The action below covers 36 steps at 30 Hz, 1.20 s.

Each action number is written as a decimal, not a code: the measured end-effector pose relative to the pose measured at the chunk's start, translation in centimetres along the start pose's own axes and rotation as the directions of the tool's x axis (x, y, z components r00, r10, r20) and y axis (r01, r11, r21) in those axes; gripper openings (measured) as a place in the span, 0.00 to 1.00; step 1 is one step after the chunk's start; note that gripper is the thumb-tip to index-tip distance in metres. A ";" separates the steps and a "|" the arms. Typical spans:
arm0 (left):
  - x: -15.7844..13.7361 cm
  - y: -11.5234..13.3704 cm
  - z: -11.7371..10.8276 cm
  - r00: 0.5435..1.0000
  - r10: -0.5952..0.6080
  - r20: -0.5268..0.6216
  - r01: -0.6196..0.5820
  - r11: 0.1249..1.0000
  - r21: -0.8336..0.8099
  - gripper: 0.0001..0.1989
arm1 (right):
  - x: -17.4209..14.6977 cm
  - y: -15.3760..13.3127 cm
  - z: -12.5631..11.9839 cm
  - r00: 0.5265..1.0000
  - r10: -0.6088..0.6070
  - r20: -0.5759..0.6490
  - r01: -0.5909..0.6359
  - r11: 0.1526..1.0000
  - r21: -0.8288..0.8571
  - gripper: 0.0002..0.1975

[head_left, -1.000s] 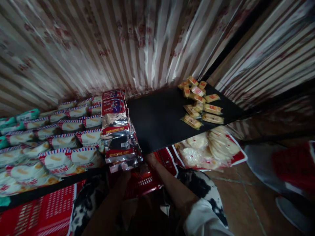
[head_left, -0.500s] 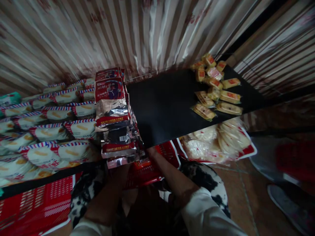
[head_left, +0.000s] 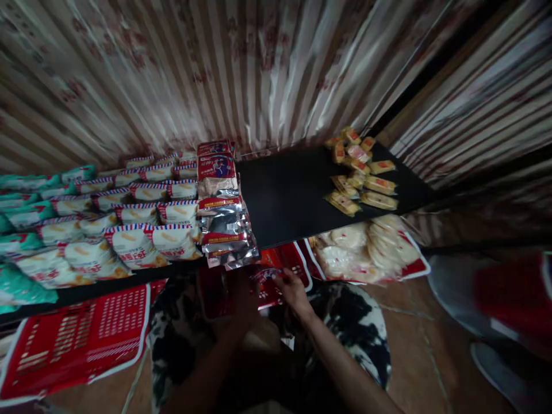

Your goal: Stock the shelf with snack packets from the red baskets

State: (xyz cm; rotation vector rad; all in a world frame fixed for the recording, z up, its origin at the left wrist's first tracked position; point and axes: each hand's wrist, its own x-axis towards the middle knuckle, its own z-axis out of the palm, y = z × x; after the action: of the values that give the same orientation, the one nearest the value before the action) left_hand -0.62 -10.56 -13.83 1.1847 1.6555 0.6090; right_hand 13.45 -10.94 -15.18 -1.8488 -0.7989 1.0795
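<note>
Curtain [head_left: 259, 75] at far side: pale pinkish-grey and brown stripes, scattered dull-red floral blotches. Shelf [head_left: 284, 195]: plain black. Snack bags [head_left: 138, 247] on left: white, red lettering, golden-brown food picture, top edges striped red, white and blue. Bags at far left end [head_left: 26, 282]: teal. Stacked foil packets [head_left: 222, 215]: dark red and silver, yellow lettering, purple-blue figure on the top one. Packet [head_left: 269, 296] at near middle: red, paler printed patch, details blurred. Wrapped cakes [head_left: 379, 185] on right: yellow, labels orange-red, one pinkish. Pale packets [head_left: 345, 259] below: cream-white. Left near basket [head_left: 92, 339]: red, white rim. Trousers [head_left: 353, 322]: black-and-white blotches. Floor tiles [head_left: 407, 339]: brown, pale joints.
</note>
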 end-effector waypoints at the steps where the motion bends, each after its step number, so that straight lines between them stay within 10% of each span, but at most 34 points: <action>1: -0.8 0.3 -0.4 1.000 0.025 0.013 -0.025 1.000 -0.003 0.08 | -0.6 -0.4 -0.6 0.999 -0.032 -0.013 0.031 0.999 -0.030 0.17; 11: -6.0 4.1 -3.7 0.962 0.262 0.081 -0.247 0.957 -0.153 0.13 | -6.5 -6.9 -6.1 0.940 -0.338 -0.040 0.324 0.925 -0.199 0.18; 21: -10.1 6.9 -5.9 0.861 0.436 0.262 -0.243 0.804 -0.542 0.17 | -10.5 -12.4 -6.4 0.929 -0.370 0.017 0.355 0.904 0.236 0.22; 36: -10.0 9.8 -8.4 0.952 0.304 0.034 -0.221 0.759 -0.612 0.23 | -10.1 -14.3 -3.3 0.920 -0.370 0.125 0.315 0.892 0.323 0.25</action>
State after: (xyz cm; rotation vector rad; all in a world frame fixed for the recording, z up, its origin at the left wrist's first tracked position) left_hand -3.61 -14.61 1.76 0.9502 1.0512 1.1190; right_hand 10.48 -13.89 2.13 -1.3080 -0.9718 1.0800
